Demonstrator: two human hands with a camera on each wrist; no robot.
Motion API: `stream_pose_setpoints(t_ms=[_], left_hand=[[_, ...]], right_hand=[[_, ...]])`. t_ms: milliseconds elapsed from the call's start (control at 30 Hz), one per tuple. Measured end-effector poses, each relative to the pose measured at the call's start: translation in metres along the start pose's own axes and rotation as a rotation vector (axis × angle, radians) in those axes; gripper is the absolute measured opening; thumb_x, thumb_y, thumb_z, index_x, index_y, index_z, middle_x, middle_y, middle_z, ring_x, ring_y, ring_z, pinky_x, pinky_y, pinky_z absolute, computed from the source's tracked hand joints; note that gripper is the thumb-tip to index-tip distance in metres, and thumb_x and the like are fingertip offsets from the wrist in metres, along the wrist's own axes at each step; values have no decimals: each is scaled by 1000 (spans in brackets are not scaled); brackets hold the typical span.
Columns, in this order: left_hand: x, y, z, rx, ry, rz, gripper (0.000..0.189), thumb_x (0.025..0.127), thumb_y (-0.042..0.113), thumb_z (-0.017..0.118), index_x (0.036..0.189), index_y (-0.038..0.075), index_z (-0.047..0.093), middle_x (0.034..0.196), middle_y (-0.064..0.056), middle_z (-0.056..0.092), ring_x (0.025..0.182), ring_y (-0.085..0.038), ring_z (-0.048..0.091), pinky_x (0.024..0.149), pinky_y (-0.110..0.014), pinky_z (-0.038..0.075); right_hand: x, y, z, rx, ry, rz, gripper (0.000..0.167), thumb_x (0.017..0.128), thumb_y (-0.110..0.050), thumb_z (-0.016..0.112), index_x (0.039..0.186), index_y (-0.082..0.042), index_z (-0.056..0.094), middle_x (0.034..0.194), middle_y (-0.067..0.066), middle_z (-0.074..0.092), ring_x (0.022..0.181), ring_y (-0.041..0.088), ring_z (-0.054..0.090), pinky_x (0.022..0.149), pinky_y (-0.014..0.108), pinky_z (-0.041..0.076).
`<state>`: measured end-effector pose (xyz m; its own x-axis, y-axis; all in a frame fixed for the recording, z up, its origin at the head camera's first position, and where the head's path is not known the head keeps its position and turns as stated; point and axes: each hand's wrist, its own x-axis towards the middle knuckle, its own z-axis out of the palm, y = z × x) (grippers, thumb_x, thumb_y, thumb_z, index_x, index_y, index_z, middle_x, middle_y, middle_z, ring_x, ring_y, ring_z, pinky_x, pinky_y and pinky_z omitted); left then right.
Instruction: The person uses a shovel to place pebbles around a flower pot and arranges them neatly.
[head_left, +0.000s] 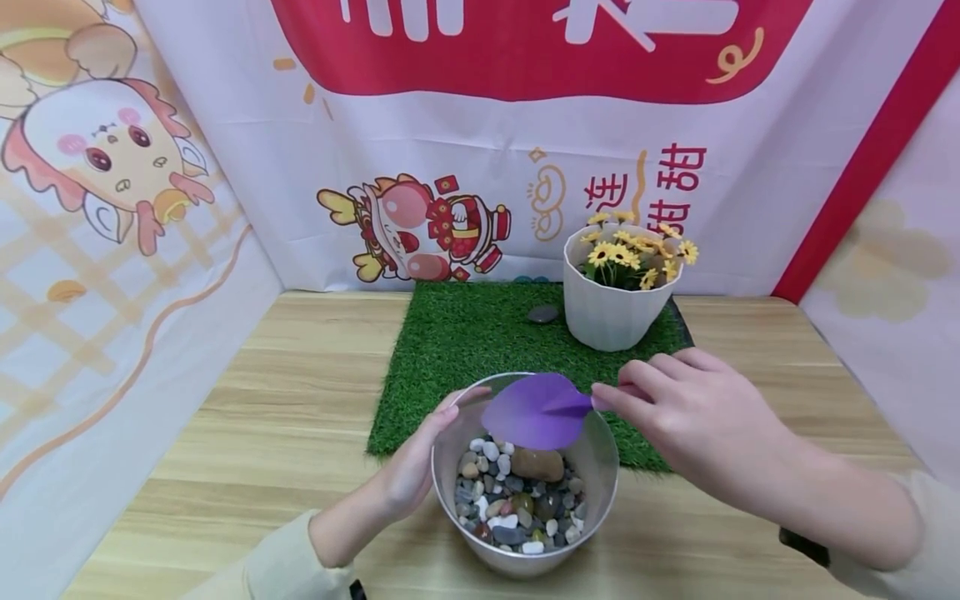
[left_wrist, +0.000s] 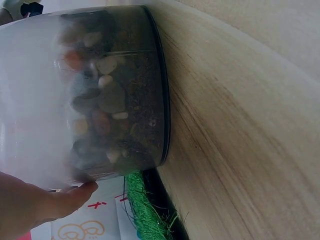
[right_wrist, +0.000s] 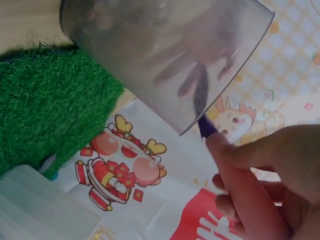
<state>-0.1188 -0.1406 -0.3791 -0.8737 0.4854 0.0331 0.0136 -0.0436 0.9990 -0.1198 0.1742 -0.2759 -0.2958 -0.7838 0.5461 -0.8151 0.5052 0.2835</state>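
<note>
A translucent plastic bucket point(head_left: 600, 471) stands on the wooden table, layered with pebbles point(head_left: 510, 508) and a larger brown stone point(head_left: 538, 464). Dark soil shows through its lower wall in the left wrist view. My left hand point(head_left: 412, 467) rests against the bucket's left side; through the wall, the right wrist view shows its fingers straight and spread. The handle of a purple garden trowel point(head_left: 536, 414) is gripped by my right hand point(head_left: 690, 417). Its blade extends over the bucket's mouth, partly inside the rim, and carries nothing visible.
Behind the bucket lies a green artificial grass mat point(head_left: 465, 333). On it stand a white pot point(head_left: 611, 317) with yellow flowers point(head_left: 622, 254) and a flat dark stone point(head_left: 543, 314). Printed cloth point(head_left: 247, 167) hangs behind and beside the table point(head_left: 300, 367).
</note>
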Motion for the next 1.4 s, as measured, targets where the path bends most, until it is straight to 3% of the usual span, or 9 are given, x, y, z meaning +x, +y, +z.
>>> stream_pose_setpoints(t_ms=[100, 167, 400, 600, 667, 800, 900, 1167, 1400], left_hand=[[0, 0, 0, -10, -12, 13, 62, 109, 36, 20, 157, -3, 23, 158, -27, 35, 146, -44, 32, 121, -61, 16], [0, -1, 1, -17, -18, 22, 61, 110, 35, 20, 157, -3, 23, 158, -27, 36, 147, -44, 31, 121, -60, 14], [0, -1, 0, -11, -8, 37, 61, 110, 34, 21, 157, -4, 24, 157, -27, 37, 147, -43, 31, 122, -60, 13], [1, -1, 0, -14, -9, 36, 60, 110, 34, 20, 157, -4, 24, 158, -26, 37, 147, -43, 31, 122, -59, 13], [2, 0, 0, -17, -8, 31, 60, 110, 34, 21, 157, -4, 24, 158, -26, 37, 147, -42, 31, 122, -58, 14], [2, 0, 1, -18, -4, 24, 61, 109, 34, 21, 157, -3, 25, 158, -26, 37, 147, -43, 31, 122, -59, 15], [1, -1, 1, -18, -4, 25, 61, 109, 34, 21, 157, -3, 25, 158, -26, 37, 147, -43, 32, 122, -59, 15], [1, -2, 1, -3, 1, 33, 61, 109, 35, 21, 157, -3, 25, 157, -26, 38, 147, -43, 32, 121, -61, 15], [1, -2, 1, -9, -2, 31, 61, 110, 35, 21, 157, -3, 24, 157, -26, 38, 146, -43, 33, 121, -60, 17]], right_hand=[[6, -6, 0, -114, 41, -36, 45, 110, -6, 36, 102, -5, 79, 88, 7, 64, 73, 25, 61, 69, 45, 49], [10, -11, 1, -198, 63, -60, 56, 113, -7, 25, 97, -3, 79, 86, 8, 60, 71, 26, 56, 70, 45, 46], [21, -29, 4, -384, 52, -135, 40, 101, 13, 30, 92, 7, 69, 87, 15, 54, 76, 29, 45, 73, 43, 40], [23, -29, 14, -387, 19, -159, 44, 100, 13, 25, 86, 9, 66, 84, 15, 51, 74, 29, 42, 70, 41, 39], [23, -26, 16, -369, -13, -165, 39, 96, 13, 30, 84, 8, 68, 82, 13, 51, 73, 28, 42, 70, 41, 40], [24, -20, 17, -316, -115, -180, 6, 83, 5, 68, 82, 0, 73, 81, 9, 52, 74, 26, 45, 72, 40, 40], [24, -16, 17, -252, -179, -178, 21, 67, -6, 90, 82, -8, 76, 81, 5, 54, 74, 23, 48, 73, 40, 39], [24, -17, 15, -121, -254, -196, 23, 66, -12, 92, 85, -19, 80, 77, -1, 53, 69, 18, 50, 69, 37, 35], [32, -12, 17, -183, -268, -337, 19, 71, -19, 90, 87, -21, 79, 81, -2, 52, 75, 18, 49, 78, 38, 39]])
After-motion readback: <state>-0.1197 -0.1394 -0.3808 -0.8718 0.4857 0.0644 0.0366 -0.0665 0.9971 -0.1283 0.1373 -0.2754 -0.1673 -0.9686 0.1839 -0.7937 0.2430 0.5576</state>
